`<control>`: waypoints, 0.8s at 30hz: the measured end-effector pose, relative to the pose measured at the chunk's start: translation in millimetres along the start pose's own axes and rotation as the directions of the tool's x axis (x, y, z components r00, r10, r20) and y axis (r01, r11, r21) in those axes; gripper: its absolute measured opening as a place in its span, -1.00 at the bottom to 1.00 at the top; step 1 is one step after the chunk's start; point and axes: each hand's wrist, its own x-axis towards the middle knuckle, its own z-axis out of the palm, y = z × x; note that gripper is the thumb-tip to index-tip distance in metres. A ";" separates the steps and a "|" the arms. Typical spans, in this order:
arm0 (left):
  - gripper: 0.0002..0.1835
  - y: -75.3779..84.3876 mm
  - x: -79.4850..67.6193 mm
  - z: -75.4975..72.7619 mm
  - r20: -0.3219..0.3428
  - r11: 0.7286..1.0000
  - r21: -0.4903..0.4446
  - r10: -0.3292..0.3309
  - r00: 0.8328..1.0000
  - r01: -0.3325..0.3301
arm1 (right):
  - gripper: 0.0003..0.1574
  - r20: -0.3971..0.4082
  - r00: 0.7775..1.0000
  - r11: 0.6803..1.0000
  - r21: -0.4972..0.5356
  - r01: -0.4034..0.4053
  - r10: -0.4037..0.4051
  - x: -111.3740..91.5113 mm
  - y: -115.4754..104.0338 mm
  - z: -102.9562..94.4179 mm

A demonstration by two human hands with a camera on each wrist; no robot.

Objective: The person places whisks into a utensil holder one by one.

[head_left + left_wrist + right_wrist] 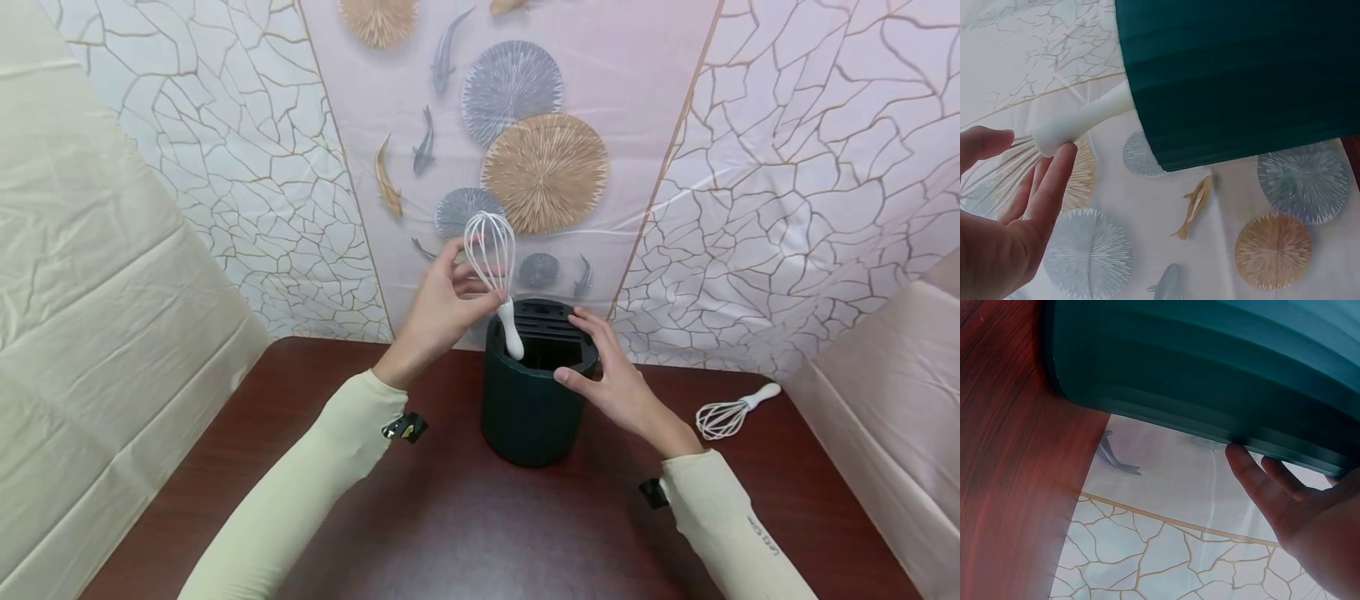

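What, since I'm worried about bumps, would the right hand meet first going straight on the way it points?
Most likely the dark green holder: the right hand points at its side, fingertips at or very near it; actual contact is hard to tell.

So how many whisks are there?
2. One whisk is in the left hand, handle down at the top of the dark green pot; the other whisk lies on the table, at the right. More could be hidden inside the pot.

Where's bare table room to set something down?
Bare table lies in front of the green holder, between left sleeve and right sleeve, and between left sleeve and left cloth. Crowded: the holder's top, where the left hand holds a whisk and the right hand rests.
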 end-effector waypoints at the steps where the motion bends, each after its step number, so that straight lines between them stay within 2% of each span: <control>1: -0.20 -1.1 0.4 1.1 0.007 1.000 0.019 0.003 1.000 -0.003 | 0.05 -0.001 1.000 1.000 0.001 0.000 0.000 -0.1 0.2 -0.2; 10: -0.18 -11.9 4.0 5.2 0.044 0.990 0.139 -0.003 0.999 -0.003 | 0.05 0.003 1.000 1.000 -0.003 0.006 -0.006 -0.6 0.8 -0.8; 18: -0.19 -21.7 3.9 9.0 0.081 0.987 0.159 -0.008 0.997 -0.005 | 0.07 0.006 1.000 1.000 -0.002 0.003 -0.003 -1.0 0.8 0.2; 21: -0.19 -24.5 3.0 10.6 0.077 0.985 0.174 -0.001 0.997 -0.012 | 0.08 0.008 1.000 1.000 -0.005 0.002 -0.002 -1.2 0.7 -0.1; 24: -0.14 -27.2 2.3 12.3 0.071 0.967 0.252 0.026 0.997 -0.043 | 0.08 0.008 1.000 1.000 -0.009 0.006 -0.006 -1.1 0.5 -1.3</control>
